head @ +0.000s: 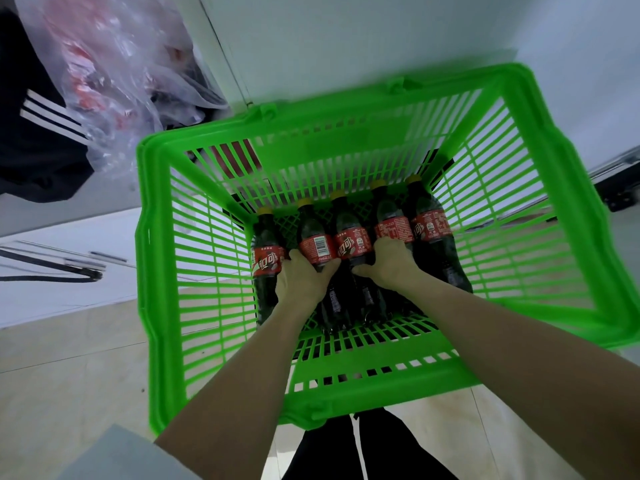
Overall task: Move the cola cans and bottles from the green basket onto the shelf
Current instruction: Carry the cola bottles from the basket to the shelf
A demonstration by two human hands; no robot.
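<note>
Basket [166, 258], green plastic, slatted walls, fills frame centre, stands on pale tiled floor [69, 368]. Five cola bottles [429, 230] lie side by side on basket bottom, yellow caps toward 12 o'clock, red labels up. Left hand [304, 275] curled round second bottle from left [317, 249], thumb across its label. Right hand [391, 263] grips fourth bottle [393, 228], thumb toward middle bottle [351, 242]. Clear plastic bag [114, 74] at 10 o'clock, beside dark striped garment [38, 133].

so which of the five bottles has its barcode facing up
The second bottle from the left, under the left hand. Its red label shows a white barcode panel; the other bottles' labels show logo or print instead.
</note>
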